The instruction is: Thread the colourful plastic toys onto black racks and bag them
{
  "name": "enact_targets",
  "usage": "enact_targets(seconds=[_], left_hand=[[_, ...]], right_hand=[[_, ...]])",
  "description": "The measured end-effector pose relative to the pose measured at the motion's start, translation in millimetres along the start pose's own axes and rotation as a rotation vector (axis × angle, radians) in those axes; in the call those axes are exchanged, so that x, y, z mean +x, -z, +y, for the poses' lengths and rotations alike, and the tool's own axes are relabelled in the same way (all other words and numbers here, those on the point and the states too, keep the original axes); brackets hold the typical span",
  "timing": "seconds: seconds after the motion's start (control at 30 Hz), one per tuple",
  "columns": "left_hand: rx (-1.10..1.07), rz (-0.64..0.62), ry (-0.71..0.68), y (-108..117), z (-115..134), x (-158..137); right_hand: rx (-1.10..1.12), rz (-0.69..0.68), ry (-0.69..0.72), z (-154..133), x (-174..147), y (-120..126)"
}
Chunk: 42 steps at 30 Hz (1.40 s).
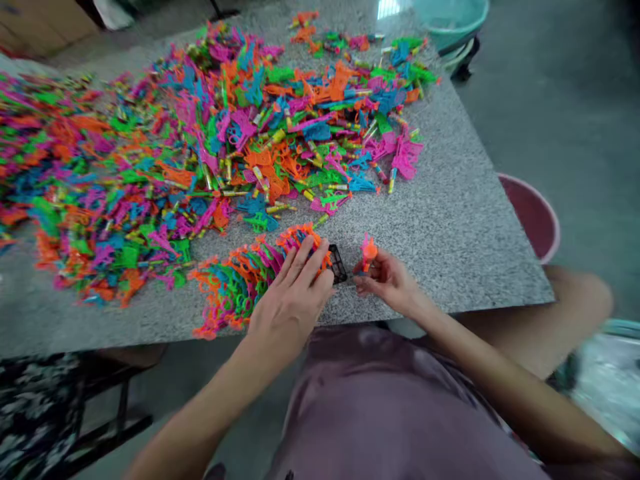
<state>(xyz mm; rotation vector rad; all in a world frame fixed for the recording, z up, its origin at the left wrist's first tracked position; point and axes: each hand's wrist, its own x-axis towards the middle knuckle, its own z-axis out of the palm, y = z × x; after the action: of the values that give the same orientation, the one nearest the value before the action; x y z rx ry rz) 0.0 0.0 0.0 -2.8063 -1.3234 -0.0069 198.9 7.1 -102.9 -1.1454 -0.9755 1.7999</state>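
Note:
My left hand [293,300] lies with its fingers stretched out over the right end of a tight row of bright plastic toy guns [237,283]. Just beyond its fingertips is a small black plastic frame [337,263], partly covered by the hand. To the right of that frame, my right hand [390,280] pinches a small orange and pink plastic toy [369,251] between thumb and fingers, held close above the table. Its exact shape is partly hidden by the fingers.
A large pile of mixed plastic toy guns [270,133] spreads over the speckled stone table [440,220]. A teal basin [450,17] stands beyond the far right corner. A dark red tub [533,217] sits below the right edge. A dark stool [115,407] is at lower left.

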Motion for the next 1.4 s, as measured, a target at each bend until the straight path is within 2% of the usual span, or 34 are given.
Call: enact_targets(seconds=[0.1, 0.2, 0.4, 0.47, 0.6, 0.77, 0.87, 0.9, 0.93, 0.97, 1.03, 1.07, 1.1, 1.2, 1.3, 1.4], left_hand=[[-0.005, 0.021, -0.010, -2.1, -1.9, 0.1], [-0.010, 0.034, -0.022, -2.8, -2.4, -0.5], [-0.035, 0.044, -0.015, -2.4, -1.5, -1.4], [-0.035, 0.052, -0.018, -3.0, -1.4, -1.0], [-0.035, 0.101, -0.004, -6.1, -1.9, -1.2], [-0.015, 0.155, -0.004, -12.5, -5.7, -4.0], [0.023, 0.176, -0.040, -15.4, -9.9, -5.4], [0.038, 0.185, -0.049, -15.8, -11.3, -5.6], [0.059, 0.186, -0.059, -16.1, -12.6, -5.9], [0.081, 0.189, -0.072, -16.3, -13.7, -6.1], [0.116, 0.210, -0.087, -16.6, -15.8, -6.3], [0.126, 0.230, -0.087, -16.8, -16.9, -6.4], [0.133, 0.259, -0.086, -17.0, -18.1, -6.5], [0.176, 0.289, -0.113, -18.1, -22.8, -7.1], [0.220, 0.270, -0.138, -19.7, -26.9, -8.4], [0.176, 0.275, -0.138, -20.7, -26.5, -9.6]], right_hand=[[0.036, 0.037, 0.078, 12.9, 7.9, -19.9], [-0.075, 0.051, 0.195, 20.4, 13.9, -30.9], [-0.892, 0.216, 0.374, 13.8, 8.5, -29.7], [-1.038, 0.156, 0.398, 6.3, 5.5, -30.5], [-1.158, 0.020, 0.343, -2.4, 3.9, -39.1], [-1.192, -0.001, 0.413, 3.1, 1.7, -47.5], [-1.175, -0.162, 0.394, -14.1, 14.5, -27.6], [-1.177, -0.186, 0.386, -26.5, 23.5, -14.3], [-1.203, -0.146, 0.383, -41.2, 34.6, 1.4], [-1.255, -0.048, 0.372, -57.3, 47.4, 18.6], [-1.412, 0.274, 0.311, -87.5, 76.0, 51.4], [-1.460, 0.387, 0.269, -99.0, 90.5, 64.4], [-1.485, 0.457, 0.229, -107.0, 104.4, 74.3], [-1.448, 0.530, 0.162, -110.3, 137.0, 88.1], [-1.268, 0.609, 0.091, -95.2, 144.8, 96.0], [-0.722, 0.591, 0.040, -76.6, 117.8, 107.8]])
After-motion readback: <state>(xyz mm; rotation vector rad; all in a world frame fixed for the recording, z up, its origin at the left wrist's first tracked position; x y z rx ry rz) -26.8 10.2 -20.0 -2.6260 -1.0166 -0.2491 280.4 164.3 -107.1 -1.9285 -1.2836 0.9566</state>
